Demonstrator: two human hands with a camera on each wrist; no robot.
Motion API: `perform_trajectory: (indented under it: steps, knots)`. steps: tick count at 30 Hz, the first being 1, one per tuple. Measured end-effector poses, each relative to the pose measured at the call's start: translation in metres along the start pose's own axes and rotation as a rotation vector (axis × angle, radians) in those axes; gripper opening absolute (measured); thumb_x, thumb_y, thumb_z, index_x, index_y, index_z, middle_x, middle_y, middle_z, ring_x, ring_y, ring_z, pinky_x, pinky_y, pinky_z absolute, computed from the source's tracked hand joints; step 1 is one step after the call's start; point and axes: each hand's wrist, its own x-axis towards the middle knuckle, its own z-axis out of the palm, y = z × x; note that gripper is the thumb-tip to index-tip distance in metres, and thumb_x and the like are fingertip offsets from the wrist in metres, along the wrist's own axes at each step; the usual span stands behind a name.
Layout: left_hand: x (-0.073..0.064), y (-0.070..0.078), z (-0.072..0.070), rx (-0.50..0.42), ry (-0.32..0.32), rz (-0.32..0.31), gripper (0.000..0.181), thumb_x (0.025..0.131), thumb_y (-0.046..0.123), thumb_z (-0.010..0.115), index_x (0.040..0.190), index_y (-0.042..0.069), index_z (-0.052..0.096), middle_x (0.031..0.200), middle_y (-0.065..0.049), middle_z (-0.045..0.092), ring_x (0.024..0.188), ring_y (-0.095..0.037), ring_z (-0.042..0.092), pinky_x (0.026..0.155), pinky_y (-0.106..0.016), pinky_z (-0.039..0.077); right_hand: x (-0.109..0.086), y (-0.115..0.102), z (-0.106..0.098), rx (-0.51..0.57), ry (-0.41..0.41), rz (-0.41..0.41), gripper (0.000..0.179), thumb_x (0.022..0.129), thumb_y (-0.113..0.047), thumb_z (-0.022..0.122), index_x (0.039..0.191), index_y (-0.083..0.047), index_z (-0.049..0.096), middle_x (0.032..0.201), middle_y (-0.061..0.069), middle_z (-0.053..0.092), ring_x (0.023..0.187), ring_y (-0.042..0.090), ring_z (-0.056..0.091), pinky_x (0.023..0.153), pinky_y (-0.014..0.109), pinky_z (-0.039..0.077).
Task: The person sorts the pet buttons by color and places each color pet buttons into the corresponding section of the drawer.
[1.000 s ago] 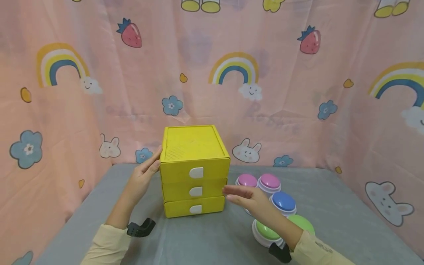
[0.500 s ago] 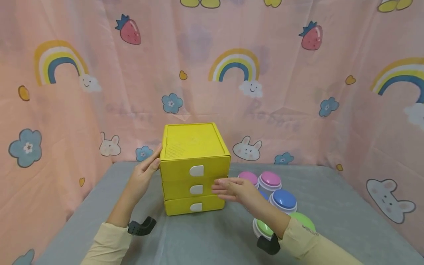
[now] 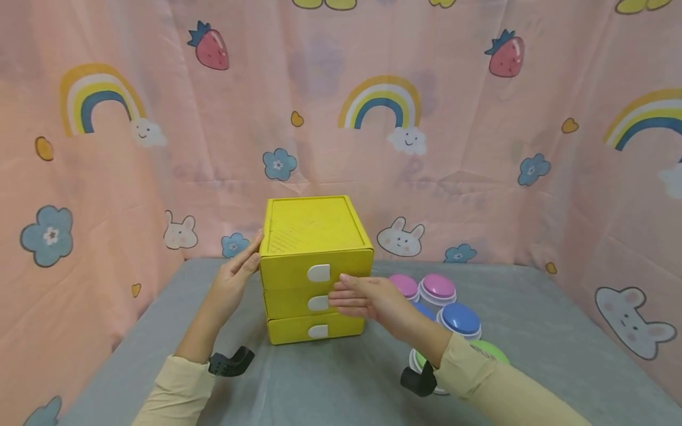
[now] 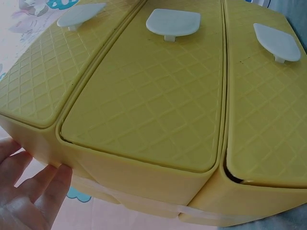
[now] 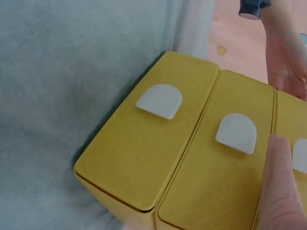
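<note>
A yellow three-drawer box [image 3: 314, 225] stands on the grey cloth, its drawers closed and each bearing a white tab handle. Against the box's left side rest the fingers of my left hand [image 3: 226, 293]; the left wrist view shows these fingertips [image 4: 57, 184] at the yellow side wall. My right hand [image 3: 378, 305] is held in front of the drawers with straight fingers, just right of the middle handle [image 3: 317, 303]. In the right wrist view, part of the right hand [image 5: 283, 196] appears beside the middle drawer; whether it touches the front I cannot tell.
Right of the box stand several white-based domes: pink [image 3: 438, 286], blue [image 3: 461, 318] and green [image 3: 491, 351], some partly hidden behind my right arm. A pink printed curtain [image 3: 330, 171] hangs behind the grey-covered table [image 3: 319, 384].
My right hand has moved left from the box's right edge to in front of the drawers, near the middle handle. The left hand has stayed at the box's left side.
</note>
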Motion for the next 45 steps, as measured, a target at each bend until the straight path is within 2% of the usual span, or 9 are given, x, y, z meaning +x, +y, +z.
perform_trajectory:
  steps: [8,15,22,29,37,45]
  knots:
    - [0.000,-0.003,-0.001,-0.006,-0.004,-0.004,0.052,0.108,0.039,0.037,0.158,0.027,0.027,0.166,0.006,0.019,0.154,-0.021,0.019,0.120,-0.055,0.031,0.010,-0.005,0.007,0.108,0.035,0.054,0.060,0.101,-0.038,0.057,0.135,0.011,0.053,0.131,0.027,0.063,0.114,0.028,0.069,0.098,0.035,0.055]
    - [-0.001,-0.002,-0.002,-0.010,0.002,-0.005,0.052,0.108,0.039,0.038,0.158,0.027,0.027,0.167,0.004,0.019,0.154,-0.022,0.020,0.119,-0.055,0.032,0.015,-0.009,0.014,0.197,0.030,0.095,0.060,0.101,-0.038,0.057,0.136,0.011,0.052,0.133,0.028,0.061,0.110,0.028,0.071,0.091,0.030,0.059]
    - [-0.001,-0.001,-0.002,-0.015,-0.008,-0.009,0.052,0.108,0.038,0.038,0.158,0.028,0.026,0.166,0.008,0.020,0.154,-0.021,0.020,0.119,-0.054,0.032,0.015,-0.013,0.014,0.207,0.011,0.120,0.061,0.102,-0.040,0.055,0.136,0.011,0.051,0.135,0.027,0.060,0.108,0.026,0.072,0.096,0.033,0.056]
    - [0.000,0.000,-0.001,-0.015,-0.014,0.003,0.052,0.108,0.038,0.038,0.158,0.029,0.027,0.166,0.005,0.019,0.154,-0.020,0.020,0.119,-0.054,0.032,0.018,-0.016,0.016,0.235,0.024,0.154,0.063,0.101,-0.042,0.056,0.137,0.010,0.051,0.134,0.025,0.062,0.110,0.027,0.071,0.099,0.035,0.053]
    - [0.000,0.001,-0.002,-0.023,-0.001,-0.011,0.052,0.108,0.038,0.038,0.158,0.028,0.027,0.166,0.006,0.019,0.154,-0.020,0.019,0.120,-0.056,0.030,0.021,-0.018,0.021,0.262,0.064,0.185,0.069,0.099,-0.049,0.056,0.134,0.010,0.053,0.131,0.024,0.064,0.113,0.030,0.069,0.093,0.032,0.058]
    - [0.000,0.000,-0.001,-0.046,-0.007,-0.028,0.052,0.108,0.040,0.039,0.157,0.030,0.028,0.166,0.008,0.019,0.155,-0.019,0.017,0.122,-0.055,0.027,0.022,-0.018,0.023,0.284,0.078,0.194,0.064,0.100,-0.045,0.056,0.133,0.010,0.054,0.128,0.024,0.066,0.108,0.029,0.072,0.092,0.032,0.058]
